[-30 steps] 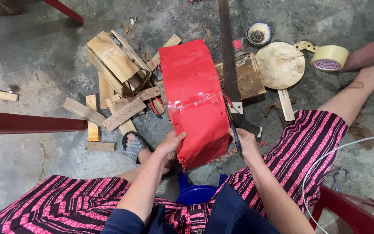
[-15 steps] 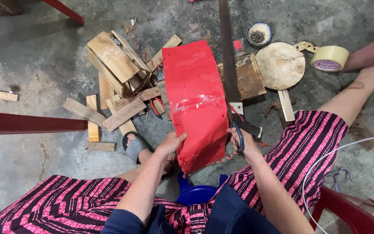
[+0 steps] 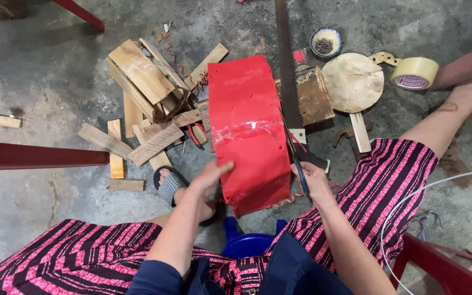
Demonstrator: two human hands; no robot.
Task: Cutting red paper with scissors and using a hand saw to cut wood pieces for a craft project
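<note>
A large red sheet (image 3: 249, 128), patched across its middle with clear tape, is held out in front of me over the floor. My left hand (image 3: 208, 177) grips its lower left edge with the thumb on top. My right hand (image 3: 315, 183) holds the lower right edge together with a thin blue-handled tool (image 3: 300, 175) that points up along the sheet's side. The sheet hides part of the floor and the wood behind it.
Scrap wood pieces and a small wooden box (image 3: 143, 82) lie left. A long saw blade (image 3: 286, 60), a round wooden board (image 3: 353, 82), a tape roll (image 3: 413, 74), a bowl of nails (image 3: 326, 43) lie right. A red pole (image 3: 39, 155) juts from the left.
The red sheet has shifted slightly in my hands; my left hand has slid a little along its lower left edge. Everything on the floor stays put.
</note>
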